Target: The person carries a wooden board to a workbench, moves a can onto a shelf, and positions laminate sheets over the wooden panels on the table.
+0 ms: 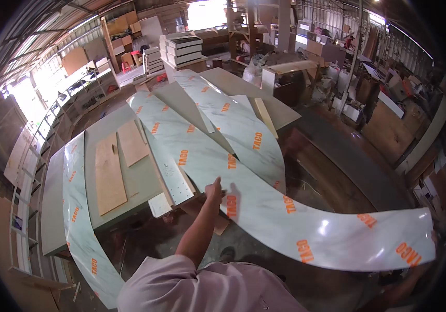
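Note:
A long, glossy, pale marble-patterned laminate sheet (264, 200) with orange print runs from the worktable and curves out to the right, its near end raised off the table. My left hand (214, 190) is closed at the sheet's near edge, fingers curled against it. In shadow at the lower right, my right forearm (397, 290) reaches up to the sheet's raised end. My right hand is mostly hidden at that end and appears to hold it. A second marbled sheet (249, 130) lies beyond on the table, and a third marbled strip (77, 208) hangs over its left side.
Wooden boards (109, 177) and a white drilled panel (173, 179) lie on the greenish worktable (140, 195). Stacked drawer-like boxes (181, 49) stand behind. A slatted rack (36, 171) runs along the left. Clutter and leaning panels (389, 125) fill the right side.

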Demonstrator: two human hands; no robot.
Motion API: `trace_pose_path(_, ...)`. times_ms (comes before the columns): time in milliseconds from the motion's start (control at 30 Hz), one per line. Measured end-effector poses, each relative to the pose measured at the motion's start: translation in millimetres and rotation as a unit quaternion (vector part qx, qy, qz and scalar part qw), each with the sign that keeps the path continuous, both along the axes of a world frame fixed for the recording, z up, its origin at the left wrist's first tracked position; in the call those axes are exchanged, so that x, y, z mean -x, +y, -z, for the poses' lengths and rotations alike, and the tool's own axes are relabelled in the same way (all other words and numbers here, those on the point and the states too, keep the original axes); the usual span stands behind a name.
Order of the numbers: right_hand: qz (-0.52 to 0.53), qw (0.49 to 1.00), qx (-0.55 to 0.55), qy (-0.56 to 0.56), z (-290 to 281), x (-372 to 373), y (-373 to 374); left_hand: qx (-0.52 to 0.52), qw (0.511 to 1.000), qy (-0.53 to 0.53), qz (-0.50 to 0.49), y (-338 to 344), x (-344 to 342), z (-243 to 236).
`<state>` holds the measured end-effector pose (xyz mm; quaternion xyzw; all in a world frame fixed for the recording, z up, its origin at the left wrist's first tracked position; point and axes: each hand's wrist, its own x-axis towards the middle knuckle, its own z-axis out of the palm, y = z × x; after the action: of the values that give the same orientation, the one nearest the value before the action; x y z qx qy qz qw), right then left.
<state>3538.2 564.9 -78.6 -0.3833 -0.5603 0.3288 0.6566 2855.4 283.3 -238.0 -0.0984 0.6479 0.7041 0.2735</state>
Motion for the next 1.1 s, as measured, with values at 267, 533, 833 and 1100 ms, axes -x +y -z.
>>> trace_pose_path(267,0.087,0.989,0.117,-0.036,59,0,-30,0.369,0.909,0.111,-0.159,-10,-38,30)
trace_pose_path(533,0.145,0.972,0.172,-0.069,67,20,-43,-0.179,0.957,-0.151,-0.169,61,-27,15)
trace_pose_path(833,0.191,0.957,0.195,-0.094,61,29,-48,-0.301,0.937,-0.175,-0.001,188,19,-38)
trace_pose_path(1100,0.223,0.946,0.215,-0.096,63,30,-53,-0.226,0.956,-0.185,0.024,249,1,-65)
